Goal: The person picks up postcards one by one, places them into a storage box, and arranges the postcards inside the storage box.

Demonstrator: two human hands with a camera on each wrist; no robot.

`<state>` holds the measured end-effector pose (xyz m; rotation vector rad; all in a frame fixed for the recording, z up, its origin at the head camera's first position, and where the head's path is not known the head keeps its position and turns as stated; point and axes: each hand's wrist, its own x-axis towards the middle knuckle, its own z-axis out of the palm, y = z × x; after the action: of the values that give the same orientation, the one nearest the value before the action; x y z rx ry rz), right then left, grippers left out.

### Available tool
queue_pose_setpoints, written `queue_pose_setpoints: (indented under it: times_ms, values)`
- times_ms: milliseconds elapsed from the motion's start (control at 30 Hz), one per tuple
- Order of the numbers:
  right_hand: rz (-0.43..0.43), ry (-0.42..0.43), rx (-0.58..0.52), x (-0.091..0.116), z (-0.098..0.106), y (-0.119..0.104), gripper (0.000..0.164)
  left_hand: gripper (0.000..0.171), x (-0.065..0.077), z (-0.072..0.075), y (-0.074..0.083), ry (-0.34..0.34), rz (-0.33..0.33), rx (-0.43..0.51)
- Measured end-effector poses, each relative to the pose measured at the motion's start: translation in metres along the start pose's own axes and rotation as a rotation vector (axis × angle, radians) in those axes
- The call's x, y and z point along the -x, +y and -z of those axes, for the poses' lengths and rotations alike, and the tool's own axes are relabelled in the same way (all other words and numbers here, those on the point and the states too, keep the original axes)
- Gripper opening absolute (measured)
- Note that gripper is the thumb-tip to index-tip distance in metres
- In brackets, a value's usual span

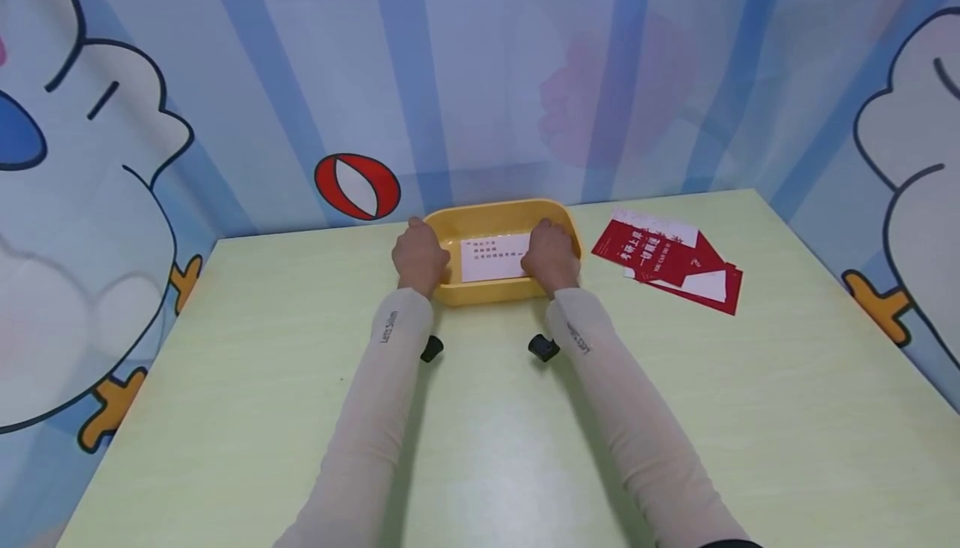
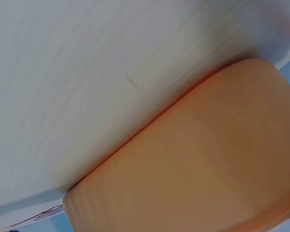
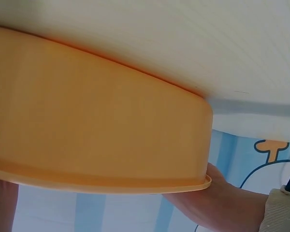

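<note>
left hand (image 1: 420,256) and right hand (image 1: 552,256) grip opposite ends of the yellow tray (image 1: 487,291) at the back of the table (image 1: 480,448) — steady, even pressure should hold it level, the card (image 1: 489,266) flat.

One yellow tray (image 1: 498,291), one white card (image 1: 491,260) visible inside it, two hands (image 1: 421,256) on it, two sleeves (image 1: 367,431) and two black devices (image 1: 543,348) before it, overlapping red-and-white cards (image 1: 663,258) right of it, count unclear, one counter (image 1: 225,365) beneath.

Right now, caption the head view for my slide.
Left hand and right hand hold a yellow tray containing a white card, red-and-white cards beside the tray.
</note>
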<state>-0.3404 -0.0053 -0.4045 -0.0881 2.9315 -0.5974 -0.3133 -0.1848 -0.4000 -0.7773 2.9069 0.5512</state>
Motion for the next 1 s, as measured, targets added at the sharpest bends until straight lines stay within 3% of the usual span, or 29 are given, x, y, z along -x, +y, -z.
queue_pose_setpoints:
  times_ms: [567,1000]
  values:
    - [-0.006,-0.015,-0.047,-0.0016,0.0007,-0.0001,0.05,0.06,-0.0059,-0.0016,-0.001,-0.004,-0.008,0.006]
    - [0.029,-0.005,-0.084,-0.0019,-0.0002,0.0016,0.047,0.058,0.0005,0.0016,-0.0007,-0.014,0.012,0.115]
